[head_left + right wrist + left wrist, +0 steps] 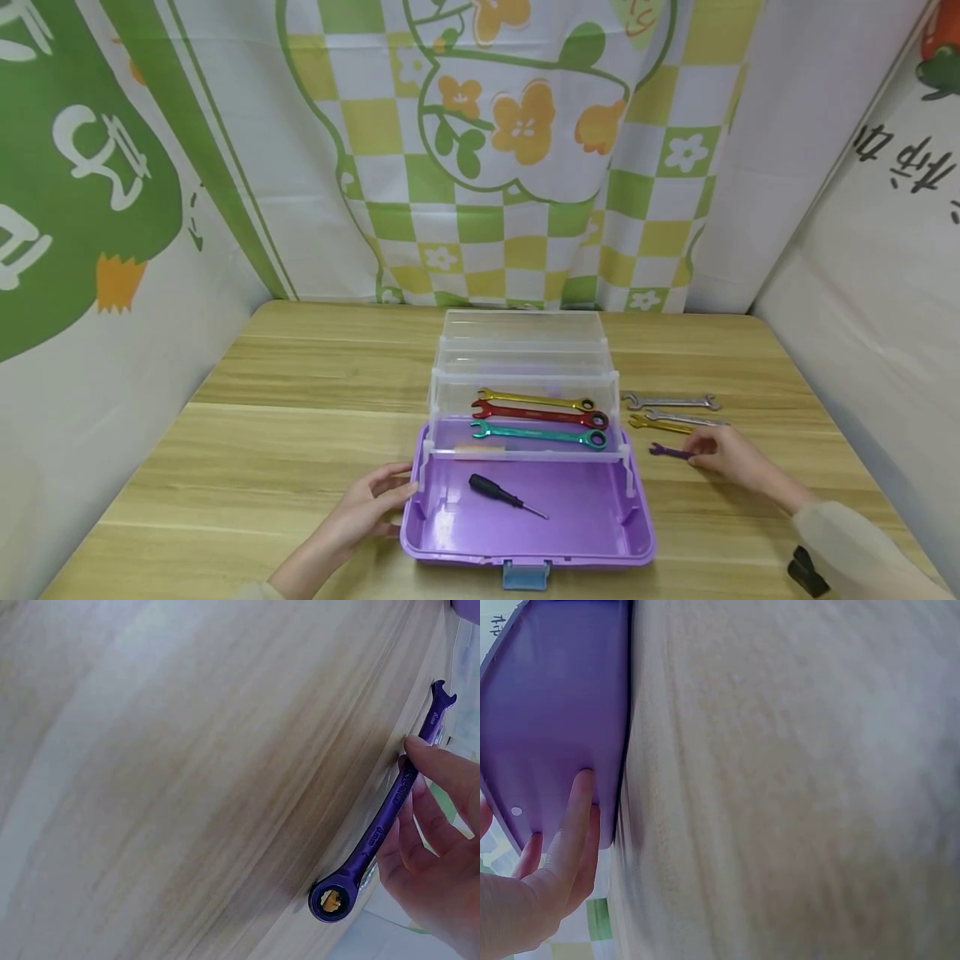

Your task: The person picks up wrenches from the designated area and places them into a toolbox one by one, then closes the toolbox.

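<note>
My right hand (723,456) pinches a small purple combination wrench (382,817) between thumb and fingers, right of the toolbox. The wrench's ring end points down and its open end up in the right wrist view. My left hand (367,504) touches the left side of the purple toolbox (637,533), its fingertips against the outer wall in the left wrist view. The toolbox stands open, with a black-handled screwdriver (495,490) on its floor. Yellow (536,399), red (540,413) and green (536,433) wrenches lie in the raised clear tray (450,392).
Beyond my right hand lie two silver wrenches, one farther back (671,402), and a gold wrench (660,425). A black object (807,572) is near the front right of the wooden table (300,400). A patterned curtain (517,233) hangs behind; the toolbox's blue latch (525,576) faces front.
</note>
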{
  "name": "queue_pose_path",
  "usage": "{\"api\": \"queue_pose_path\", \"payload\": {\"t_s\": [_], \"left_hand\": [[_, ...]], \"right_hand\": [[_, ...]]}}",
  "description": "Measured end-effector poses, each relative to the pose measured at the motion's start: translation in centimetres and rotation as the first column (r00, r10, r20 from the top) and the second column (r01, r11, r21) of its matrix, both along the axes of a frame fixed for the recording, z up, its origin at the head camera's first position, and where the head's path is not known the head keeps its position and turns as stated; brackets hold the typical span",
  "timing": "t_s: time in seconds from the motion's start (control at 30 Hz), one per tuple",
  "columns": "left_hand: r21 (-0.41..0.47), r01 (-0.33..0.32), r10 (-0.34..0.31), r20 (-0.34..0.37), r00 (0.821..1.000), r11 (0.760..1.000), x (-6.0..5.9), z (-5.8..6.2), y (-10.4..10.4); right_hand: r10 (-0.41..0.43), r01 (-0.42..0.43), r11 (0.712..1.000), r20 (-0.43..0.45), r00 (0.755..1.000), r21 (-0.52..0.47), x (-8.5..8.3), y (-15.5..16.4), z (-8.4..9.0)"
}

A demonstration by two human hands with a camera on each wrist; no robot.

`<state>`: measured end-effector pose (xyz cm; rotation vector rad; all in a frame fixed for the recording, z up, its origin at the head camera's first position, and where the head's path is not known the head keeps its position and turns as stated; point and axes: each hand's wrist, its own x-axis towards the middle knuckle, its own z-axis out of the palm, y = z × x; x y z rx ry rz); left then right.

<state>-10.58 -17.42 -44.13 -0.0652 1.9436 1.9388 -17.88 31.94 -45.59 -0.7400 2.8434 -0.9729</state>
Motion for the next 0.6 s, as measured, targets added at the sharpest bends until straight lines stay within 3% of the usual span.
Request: {"api": "queue_pose_path", "payload": {"t_s": [0.4, 0.6], "left_hand": [[-0.01, 0.005, -0.005, -0.001, 1.0, 1.0, 0.1, 0.0, 0.0], [-0.013, 0.001, -0.001, -0.003, 1.0, 1.0, 0.1, 0.1, 0.0]], "right_hand": [[-0.005, 0.006, 1.0, -0.017, 1.0, 0.01, 0.3, -0.2, 0.6], [0.041, -0.043, 0.999, -0.118, 0.992, -0.017, 0.4, -0.7, 1.9]]}}
